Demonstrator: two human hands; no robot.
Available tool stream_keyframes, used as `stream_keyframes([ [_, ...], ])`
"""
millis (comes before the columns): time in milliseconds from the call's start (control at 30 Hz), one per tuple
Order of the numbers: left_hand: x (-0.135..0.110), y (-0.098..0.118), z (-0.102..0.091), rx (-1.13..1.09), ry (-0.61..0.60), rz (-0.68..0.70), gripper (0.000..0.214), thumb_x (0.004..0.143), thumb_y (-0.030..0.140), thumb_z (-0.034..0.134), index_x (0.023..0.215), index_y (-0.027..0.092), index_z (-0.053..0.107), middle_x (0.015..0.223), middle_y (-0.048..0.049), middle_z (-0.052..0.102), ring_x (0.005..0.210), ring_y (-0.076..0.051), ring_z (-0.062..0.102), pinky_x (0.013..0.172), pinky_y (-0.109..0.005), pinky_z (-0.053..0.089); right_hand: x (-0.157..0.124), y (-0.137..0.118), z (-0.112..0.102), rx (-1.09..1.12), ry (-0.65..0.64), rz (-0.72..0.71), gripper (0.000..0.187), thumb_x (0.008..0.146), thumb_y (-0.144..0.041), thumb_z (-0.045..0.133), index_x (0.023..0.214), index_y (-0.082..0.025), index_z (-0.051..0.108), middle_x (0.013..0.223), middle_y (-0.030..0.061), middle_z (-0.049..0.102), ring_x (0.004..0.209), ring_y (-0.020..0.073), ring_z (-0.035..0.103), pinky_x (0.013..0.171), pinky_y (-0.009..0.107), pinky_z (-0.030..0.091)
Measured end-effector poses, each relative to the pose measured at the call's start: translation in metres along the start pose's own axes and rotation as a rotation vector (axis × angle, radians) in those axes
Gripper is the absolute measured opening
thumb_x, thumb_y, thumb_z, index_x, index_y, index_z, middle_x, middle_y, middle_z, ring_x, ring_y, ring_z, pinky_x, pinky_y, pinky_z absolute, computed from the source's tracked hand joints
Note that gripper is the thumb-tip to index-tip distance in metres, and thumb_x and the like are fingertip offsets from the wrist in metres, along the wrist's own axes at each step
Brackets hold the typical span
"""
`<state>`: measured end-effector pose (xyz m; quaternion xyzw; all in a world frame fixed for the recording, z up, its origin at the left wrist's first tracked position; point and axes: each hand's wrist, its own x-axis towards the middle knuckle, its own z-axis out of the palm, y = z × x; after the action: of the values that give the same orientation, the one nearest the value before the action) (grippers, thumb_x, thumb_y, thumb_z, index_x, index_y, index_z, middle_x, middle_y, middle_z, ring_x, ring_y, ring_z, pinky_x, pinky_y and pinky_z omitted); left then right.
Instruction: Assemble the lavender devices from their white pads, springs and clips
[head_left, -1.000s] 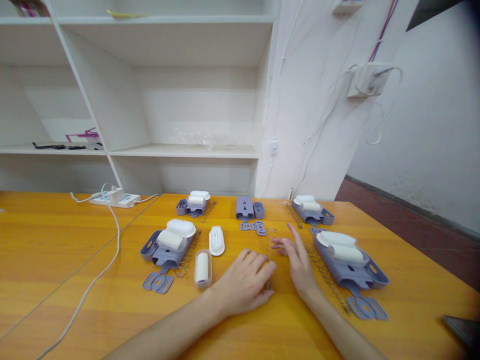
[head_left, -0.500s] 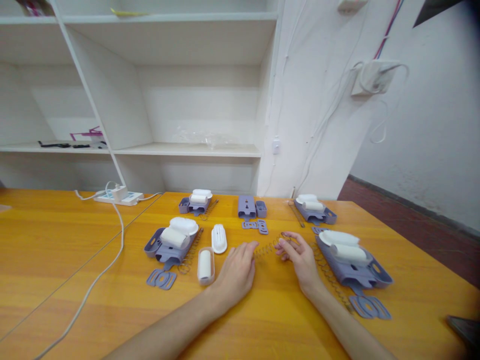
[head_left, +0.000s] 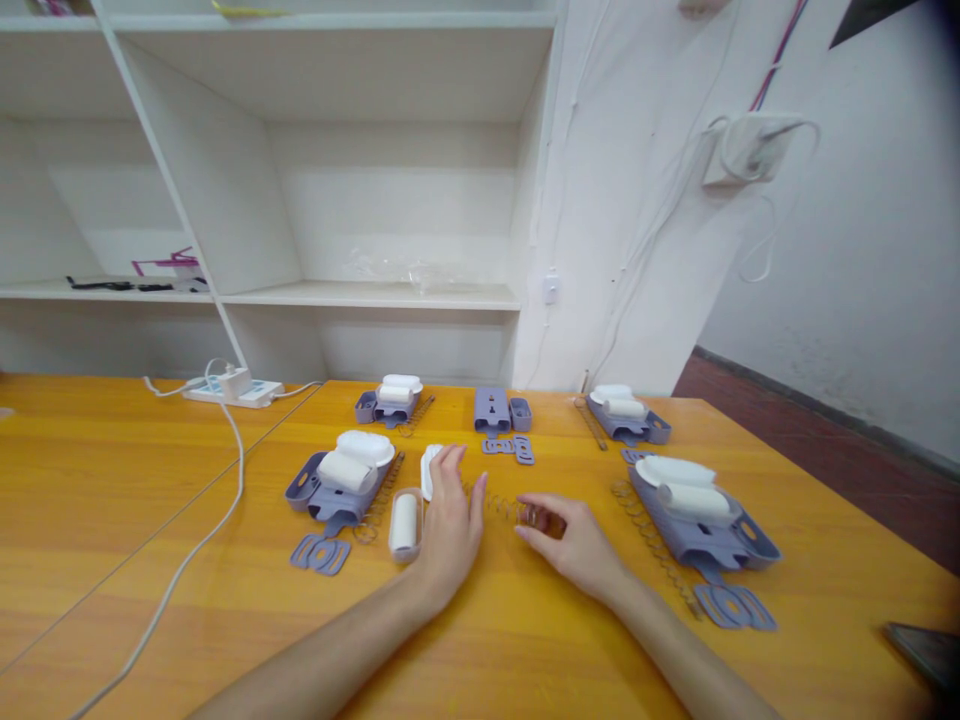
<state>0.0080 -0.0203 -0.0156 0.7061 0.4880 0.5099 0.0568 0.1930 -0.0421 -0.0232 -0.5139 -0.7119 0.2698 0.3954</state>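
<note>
The right hand [head_left: 581, 545] pinches one end of a wire spring [head_left: 501, 503] lying on the orange table [head_left: 150, 520] between both hands, while the left hand [head_left: 450, 515] rests flat, fingers spread, against a white lid [head_left: 427, 468].

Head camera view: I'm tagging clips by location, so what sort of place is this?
Likely a small assembly workroom: matching sets of purple plastic parts laid out on a wooden table, a spring in the right hand, plain white shelves behind.
</note>
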Motion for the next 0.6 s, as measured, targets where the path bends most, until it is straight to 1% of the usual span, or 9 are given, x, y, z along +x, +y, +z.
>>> stream_keyframes([
  [67, -0.002, 0.001, 0.000, -0.021, 0.015, 0.068, 0.041, 0.088, 0.018, 0.043, 0.126, 0.019, 0.028, 0.128, -0.0149, 0.038, 0.126, -0.023, 0.036, 0.102, -0.046, 0.035, -0.001, 0.002, 0.003, -0.110, 0.012, -0.047, 0.030, 0.075, -0.026, 0.061, 0.105, -0.020, 0.064, 0.088, 0.0042, 0.066, 0.072, 0.0170, 0.057, 0.072, 0.033, 0.047],
  [167, -0.008, 0.007, -0.003, -0.044, 0.003, 0.273, 0.049, 0.084, 0.014, 0.048, 0.128, 0.018, 0.026, 0.138, -0.0172, 0.027, 0.133, -0.027, 0.025, 0.104, -0.050, 0.033, -0.001, 0.004, 0.005, -0.222, 0.048, -0.108, 0.037, 0.077, -0.019, 0.056, 0.113, -0.019, 0.059, 0.095, 0.0063, 0.065, 0.080, 0.0190, 0.058, 0.079, 0.035, 0.047],
  [233, -0.013, 0.011, -0.005, -0.039, -0.029, 0.431, 0.055, 0.080, 0.011, 0.051, 0.128, 0.022, 0.025, 0.144, -0.0160, 0.016, 0.135, -0.030, 0.019, 0.103, -0.054, 0.032, 0.000, 0.005, 0.006, -0.273, 0.079, -0.141, 0.036, 0.077, -0.017, 0.054, 0.113, -0.018, 0.058, 0.098, 0.0075, 0.064, 0.087, 0.0205, 0.058, 0.083, 0.036, 0.046],
  [300, -0.016, 0.014, -0.006, -0.024, -0.035, 0.538, 0.061, 0.077, 0.009, 0.054, 0.128, 0.026, 0.024, 0.146, -0.0136, 0.008, 0.136, -0.032, 0.015, 0.103, -0.058, 0.030, 0.001, 0.005, 0.006, -0.298, 0.129, -0.122, 0.032, 0.078, -0.019, 0.053, 0.109, -0.017, 0.060, 0.095, 0.0079, 0.065, 0.086, 0.0211, 0.059, 0.081, 0.037, 0.047],
  [367, -0.018, 0.014, -0.007, -0.005, -0.011, 0.561, 0.067, 0.075, 0.009, 0.055, 0.129, 0.028, 0.021, 0.147, -0.0123, 0.004, 0.137, -0.034, 0.012, 0.103, -0.062, 0.026, 0.002, 0.005, 0.006, -0.271, 0.190, -0.046, 0.027, 0.079, -0.025, 0.054, 0.104, -0.017, 0.060, 0.091, 0.0075, 0.066, 0.078, 0.0205, 0.061, 0.076, 0.036, 0.049],
  [467, -0.018, 0.012, -0.006, 0.032, -0.004, 0.529, 0.069, 0.075, 0.010, 0.056, 0.130, 0.028, 0.018, 0.147, -0.0130, 0.003, 0.137, -0.034, 0.010, 0.103, -0.064, 0.023, 0.005, 0.006, 0.003, -0.133, 0.265, 0.079, 0.024, 0.079, -0.036, 0.057, 0.094, -0.018, 0.059, 0.085, 0.0065, 0.068, 0.074, 0.0199, 0.064, 0.071, 0.033, 0.050],
  [533, -0.016, 0.011, -0.006, 0.055, -0.053, 0.512, 0.066, 0.077, 0.011, 0.054, 0.131, 0.026, 0.019, 0.147, -0.0144, 0.005, 0.137, -0.033, 0.011, 0.103, -0.063, 0.023, 0.007, 0.007, 0.002, -0.051, 0.302, 0.108, 0.025, 0.077, -0.040, 0.059, 0.089, -0.019, 0.057, 0.085, 0.0067, 0.069, 0.076, 0.0205, 0.065, 0.071, 0.032, 0.051],
  [600, -0.014, 0.012, -0.007, 0.071, -0.137, 0.495, 0.061, 0.079, 0.012, 0.051, 0.131, 0.023, 0.022, 0.146, -0.0158, 0.010, 0.137, -0.032, 0.013, 0.104, -0.061, 0.023, 0.009, 0.009, 0.001, -0.006, 0.321, 0.103, 0.026, 0.075, -0.040, 0.062, 0.089, -0.019, 0.057, 0.088, 0.0071, 0.070, 0.077, 0.0210, 0.066, 0.070, 0.032, 0.051],
])
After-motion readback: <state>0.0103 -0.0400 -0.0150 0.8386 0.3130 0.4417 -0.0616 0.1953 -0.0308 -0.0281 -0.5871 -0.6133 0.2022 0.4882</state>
